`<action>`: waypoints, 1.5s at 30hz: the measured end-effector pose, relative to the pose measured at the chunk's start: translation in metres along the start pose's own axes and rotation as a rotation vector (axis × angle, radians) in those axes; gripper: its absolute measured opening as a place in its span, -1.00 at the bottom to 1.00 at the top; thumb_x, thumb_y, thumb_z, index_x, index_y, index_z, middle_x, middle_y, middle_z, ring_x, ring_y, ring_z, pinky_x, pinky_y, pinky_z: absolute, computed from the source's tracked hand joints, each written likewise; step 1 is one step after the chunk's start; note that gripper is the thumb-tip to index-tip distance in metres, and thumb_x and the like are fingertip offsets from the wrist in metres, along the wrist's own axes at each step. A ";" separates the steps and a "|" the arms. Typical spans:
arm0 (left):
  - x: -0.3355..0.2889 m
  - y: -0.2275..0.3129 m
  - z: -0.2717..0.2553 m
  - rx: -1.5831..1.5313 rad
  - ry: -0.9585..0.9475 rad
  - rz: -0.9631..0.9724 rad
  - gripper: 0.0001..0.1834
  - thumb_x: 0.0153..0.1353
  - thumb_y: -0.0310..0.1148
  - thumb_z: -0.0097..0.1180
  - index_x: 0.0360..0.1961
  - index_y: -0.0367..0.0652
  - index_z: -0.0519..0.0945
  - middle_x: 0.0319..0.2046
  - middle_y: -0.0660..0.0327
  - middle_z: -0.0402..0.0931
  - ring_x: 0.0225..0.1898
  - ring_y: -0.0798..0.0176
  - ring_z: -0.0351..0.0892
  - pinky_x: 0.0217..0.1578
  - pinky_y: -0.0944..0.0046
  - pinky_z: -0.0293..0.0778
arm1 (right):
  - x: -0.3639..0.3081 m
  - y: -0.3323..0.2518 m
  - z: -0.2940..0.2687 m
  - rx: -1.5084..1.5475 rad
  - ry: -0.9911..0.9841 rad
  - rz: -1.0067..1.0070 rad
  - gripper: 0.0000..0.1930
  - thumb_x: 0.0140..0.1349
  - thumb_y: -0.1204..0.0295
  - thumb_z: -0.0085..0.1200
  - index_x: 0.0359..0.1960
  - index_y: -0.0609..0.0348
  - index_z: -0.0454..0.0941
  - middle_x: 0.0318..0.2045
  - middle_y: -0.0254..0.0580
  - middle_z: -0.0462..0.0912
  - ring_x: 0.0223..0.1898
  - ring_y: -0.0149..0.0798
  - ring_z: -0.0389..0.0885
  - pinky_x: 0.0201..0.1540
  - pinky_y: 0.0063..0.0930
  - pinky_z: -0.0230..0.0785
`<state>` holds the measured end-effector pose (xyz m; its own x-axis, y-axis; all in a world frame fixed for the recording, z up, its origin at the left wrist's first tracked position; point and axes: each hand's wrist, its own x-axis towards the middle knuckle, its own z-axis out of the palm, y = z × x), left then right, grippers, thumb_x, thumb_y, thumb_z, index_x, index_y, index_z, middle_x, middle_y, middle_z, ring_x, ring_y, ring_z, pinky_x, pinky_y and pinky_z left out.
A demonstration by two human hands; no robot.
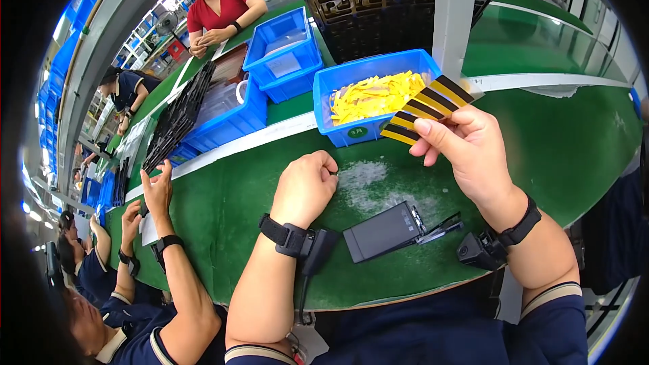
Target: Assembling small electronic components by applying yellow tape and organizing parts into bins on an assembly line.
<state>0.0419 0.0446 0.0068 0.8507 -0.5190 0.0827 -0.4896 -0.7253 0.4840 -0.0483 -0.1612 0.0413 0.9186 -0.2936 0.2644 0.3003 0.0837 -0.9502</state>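
Observation:
Between the thumb and fingers of my right hand is a sheet of yellow and black striped strips, raised in front of a blue bin. Curled above the green tabletop, my left hand has its fingertips turned in; whether anything is in them is hidden. A dark grey flat rectangular device, looking like a phone or battery pack, lies on the table between my forearms. Against its right end rests a slim dark and metallic piece whose kind I cannot make out.
A blue bin full of yellow strips stands straight ahead. More blue bins and a stack of black frames are to the left. A grey post rises behind. A co-worker's hands work close at left; another person sits opposite.

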 end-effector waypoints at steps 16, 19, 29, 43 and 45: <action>-0.041 0.068 0.002 -0.021 -0.090 0.474 -0.56 -0.21 -0.24 0.31 -0.28 -0.23 0.53 -0.42 0.08 0.46 -0.33 0.05 0.48 -0.30 0.17 0.42 | -0.009 -0.008 0.004 -0.078 -0.004 0.002 -0.81 0.06 0.58 0.10 -0.26 0.35 0.54 -0.41 -0.25 0.58 -0.50 -0.49 0.54 -0.47 -0.68 0.40; -0.041 0.071 0.004 0.013 -0.148 0.431 -0.56 -0.22 -0.27 0.32 -0.28 -0.24 0.50 -0.41 0.05 0.45 -0.28 -0.01 0.46 -0.26 0.15 0.41 | -0.010 -0.007 0.000 -0.326 -0.091 -0.278 -0.82 0.03 0.69 0.07 -0.29 0.31 0.53 -0.25 -0.19 0.51 -0.32 -0.41 0.54 -0.24 -0.59 0.40; -0.029 0.046 0.000 -1.086 -0.131 0.011 -0.81 0.16 -0.53 0.02 -0.20 -0.28 0.37 -0.36 0.19 0.56 -0.32 0.48 0.48 -0.29 0.43 0.41 | -0.011 0.006 0.010 -0.527 -0.107 -0.583 -0.87 -0.09 0.67 0.14 -0.45 0.25 0.57 -0.54 -0.19 0.54 -0.46 -0.26 0.51 -0.34 -0.49 0.33; -0.032 0.052 -0.005 -1.251 -0.223 -0.007 -0.71 0.15 -0.56 0.03 -0.07 -0.25 0.38 -0.27 0.26 0.54 -0.31 0.52 0.48 -0.29 0.52 0.40 | -0.010 0.009 0.008 -0.507 -0.132 -0.529 -0.80 -0.14 0.65 0.17 -0.40 0.18 0.59 -0.50 -0.27 0.58 -0.42 -0.28 0.55 0.04 -0.17 0.25; -0.032 0.052 -0.005 -1.257 -0.204 -0.004 -0.71 0.15 -0.57 0.03 -0.07 -0.25 0.38 -0.27 0.25 0.54 -0.31 0.51 0.48 -0.29 0.51 0.40 | -0.010 0.009 0.008 -0.511 -0.129 -0.537 -0.78 -0.16 0.64 0.19 -0.40 0.15 0.59 -0.50 -0.30 0.58 -0.41 -0.27 0.55 0.03 -0.16 0.26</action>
<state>-0.0099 0.0255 0.0333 0.7525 -0.6585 -0.0016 0.1255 0.1410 0.9820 -0.0529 -0.1498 0.0309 0.7120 -0.0529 0.7002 0.5875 -0.5014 -0.6352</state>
